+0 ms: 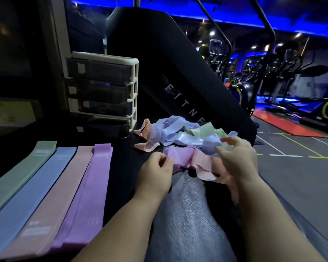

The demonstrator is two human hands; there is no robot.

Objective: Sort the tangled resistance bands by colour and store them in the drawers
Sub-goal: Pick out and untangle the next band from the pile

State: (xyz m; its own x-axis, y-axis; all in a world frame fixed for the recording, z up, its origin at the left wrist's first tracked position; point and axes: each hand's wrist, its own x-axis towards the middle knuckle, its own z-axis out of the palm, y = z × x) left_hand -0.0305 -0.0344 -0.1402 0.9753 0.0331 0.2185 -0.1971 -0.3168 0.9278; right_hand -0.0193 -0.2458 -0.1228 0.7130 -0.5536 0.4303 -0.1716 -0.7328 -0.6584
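A tangle of resistance bands point(178, 137) lies ahead of me on a dark surface, with blue, green, pink and purple loops knotted together. My left hand point(155, 173) pinches the purple band point(175, 157) at the tangle's near edge. My right hand point(237, 159) grips the tangle's right side, where a green band point(223, 148) and a pink band point(204, 163) meet. To the left, flat bands lie side by side: green point(17, 176), blue point(36, 186), pink point(59, 193) and purple point(87, 195). A cream drawer unit point(102, 91) with several dark drawers, all pushed in, stands behind them.
A large black machine housing point(169, 63) rises right behind the tangle. My knee in grey fabric point(186, 214) lies between my arms. On the right is gym floor with painted lines point(292, 148), a red mat point(284, 123) and exercise bikes further back.
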